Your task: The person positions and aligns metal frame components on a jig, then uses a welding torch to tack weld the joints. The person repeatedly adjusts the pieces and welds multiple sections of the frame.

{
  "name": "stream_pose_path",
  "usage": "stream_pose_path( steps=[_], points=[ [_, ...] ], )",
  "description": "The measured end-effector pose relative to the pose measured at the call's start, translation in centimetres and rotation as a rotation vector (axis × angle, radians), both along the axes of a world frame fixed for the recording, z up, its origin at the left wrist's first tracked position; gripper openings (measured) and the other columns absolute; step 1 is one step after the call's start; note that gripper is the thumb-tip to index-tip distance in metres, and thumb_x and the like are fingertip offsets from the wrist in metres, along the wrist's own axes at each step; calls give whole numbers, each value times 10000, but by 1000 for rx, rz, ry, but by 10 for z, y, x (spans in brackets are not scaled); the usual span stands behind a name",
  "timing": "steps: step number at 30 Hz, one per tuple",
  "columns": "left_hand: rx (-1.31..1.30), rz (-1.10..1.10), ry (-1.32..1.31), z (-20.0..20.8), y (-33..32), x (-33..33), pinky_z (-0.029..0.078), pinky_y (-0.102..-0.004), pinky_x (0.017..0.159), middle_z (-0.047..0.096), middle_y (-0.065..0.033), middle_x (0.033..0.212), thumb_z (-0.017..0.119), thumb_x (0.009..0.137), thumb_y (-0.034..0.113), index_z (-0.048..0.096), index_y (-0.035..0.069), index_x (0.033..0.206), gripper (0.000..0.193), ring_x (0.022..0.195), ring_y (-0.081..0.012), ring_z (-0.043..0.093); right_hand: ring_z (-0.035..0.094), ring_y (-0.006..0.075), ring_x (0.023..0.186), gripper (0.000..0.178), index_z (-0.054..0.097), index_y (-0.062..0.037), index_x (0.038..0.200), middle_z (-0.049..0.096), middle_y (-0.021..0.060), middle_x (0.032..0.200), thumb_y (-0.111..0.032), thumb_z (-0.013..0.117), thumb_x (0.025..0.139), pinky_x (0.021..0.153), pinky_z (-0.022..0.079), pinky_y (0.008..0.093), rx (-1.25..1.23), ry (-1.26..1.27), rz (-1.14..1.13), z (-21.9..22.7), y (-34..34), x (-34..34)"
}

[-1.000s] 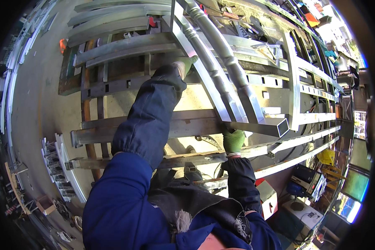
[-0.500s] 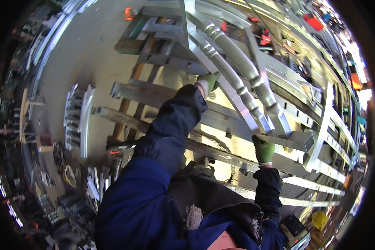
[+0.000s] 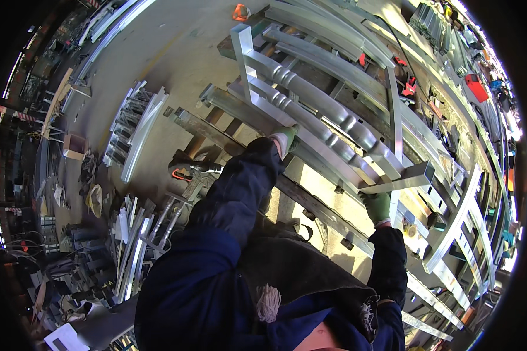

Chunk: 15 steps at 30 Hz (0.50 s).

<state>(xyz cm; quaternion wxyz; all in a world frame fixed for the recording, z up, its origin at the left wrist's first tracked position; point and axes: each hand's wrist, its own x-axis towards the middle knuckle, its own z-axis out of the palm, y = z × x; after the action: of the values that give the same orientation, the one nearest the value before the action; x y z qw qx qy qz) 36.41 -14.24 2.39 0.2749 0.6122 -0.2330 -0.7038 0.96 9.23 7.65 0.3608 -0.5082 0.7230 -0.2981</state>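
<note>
Both my hands wear green gloves and hold a silver metal railing section (image 3: 319,136). It has two turned balusters (image 3: 328,105) running side by side between square-tube end pieces. My left hand (image 3: 286,140) is closed around the near long rail, about midway along it. At the right end, my right hand (image 3: 377,207) is closed on the square tube end piece (image 3: 401,178), its fingers partly hidden beneath. The far-left end piece (image 3: 242,52) sticks up at an angle. The section lies tilted over a rack of dark steel beams; I cannot tell whether it touches them.
Long steel beams (image 3: 216,131) cross under the railing section. Further metal bars (image 3: 328,55) lie beyond it. On the floor at left stand a stack of metal parts (image 3: 136,126) and a cardboard box (image 3: 75,146). Red clamps (image 3: 410,86) sit at the far right.
The railing section has turned, its far end swinging left and toward me, so it lies more crosswise. My view has shifted too. Both hands keep hold of it.
</note>
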Motion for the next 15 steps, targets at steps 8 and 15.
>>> stream_pose_path(
  steps=[8,15],
  points=[
    [-35,-206,96,14,10,14,582,-316,589,712,1,838,687,1050,439,709,154,1071,286,696,-161,698,721,211,789,128,803,-62,1031,782,82,885,-67,767,909,685,545,360,-105,145,180,-17,-8,-30],
    [44,-235,-39,4,-4,29,597,-319,615,736,-6,862,660,1067,418,707,156,1084,267,712,-161,720,756,327,946,200,802,-88,1073,788,143,1012,-165,833,891,810,584,441,-45,122,175,-4,-9,-18]
  ],
)
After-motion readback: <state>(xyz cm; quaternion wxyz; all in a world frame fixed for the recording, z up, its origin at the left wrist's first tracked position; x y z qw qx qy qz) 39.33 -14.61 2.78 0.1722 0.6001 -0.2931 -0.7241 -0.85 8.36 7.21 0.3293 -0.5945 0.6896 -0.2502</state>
